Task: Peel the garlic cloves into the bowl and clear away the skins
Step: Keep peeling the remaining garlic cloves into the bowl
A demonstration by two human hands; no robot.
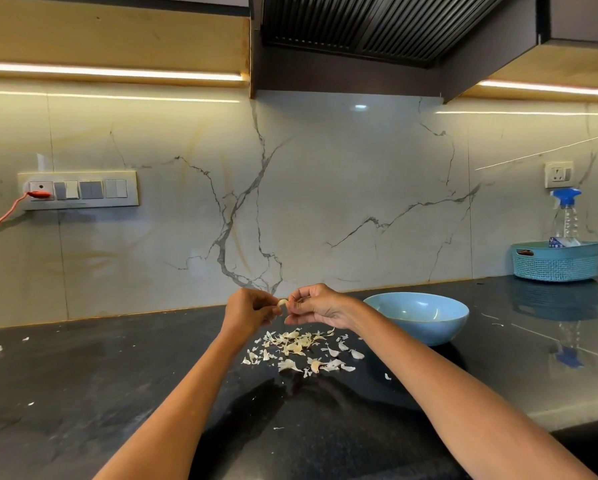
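Garlic clove [282, 302] sits pinched between my two hands above the dark counter [83, 393], my left hand [247, 311] curled round it from nine o'clock and my right hand [316, 306] nipping it with thumb and fingertips from three o'clock. Below my hands, at six o'clock, loose skins [301, 351] lie scattered on the counter. My blue bowl [417, 317] stands at three o'clock, just beside my right wrist. Further off at two o'clock, a teal basket [556, 260] holds a spray bottle [566, 216].
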